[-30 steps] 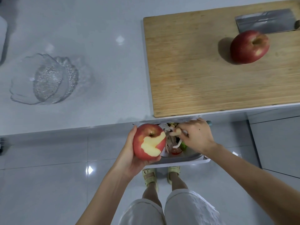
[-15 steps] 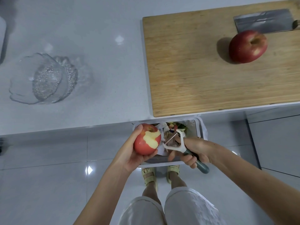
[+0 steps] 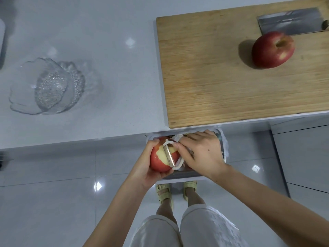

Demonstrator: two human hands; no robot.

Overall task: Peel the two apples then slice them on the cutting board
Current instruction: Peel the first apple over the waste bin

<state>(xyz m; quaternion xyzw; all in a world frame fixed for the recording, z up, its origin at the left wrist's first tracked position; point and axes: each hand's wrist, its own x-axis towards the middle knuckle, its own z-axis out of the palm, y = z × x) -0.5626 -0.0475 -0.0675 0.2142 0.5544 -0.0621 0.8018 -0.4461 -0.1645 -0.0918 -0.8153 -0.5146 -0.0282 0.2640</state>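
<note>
Seen from the head camera, the left hand (image 3: pixel 144 168) cups the part-peeled apple (image 3: pixel 157 164) over the bin (image 3: pixel 223 148); the right hand (image 3: pixel 201 154) grips the peeler (image 3: pixel 169 156), blade on the bare patch. I'd make the strokes shallow and overlapping, turning the fruit (the second apple (image 3: pixel 272 49) waits unpeeled on the cutting board (image 3: pixel 204 77)).

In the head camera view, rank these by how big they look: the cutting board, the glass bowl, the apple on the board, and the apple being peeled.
1. cutting board
2. glass bowl
3. apple on the board
4. held apple, which looks smaller, but the peeler covers part of it, so this is unsure
</note>
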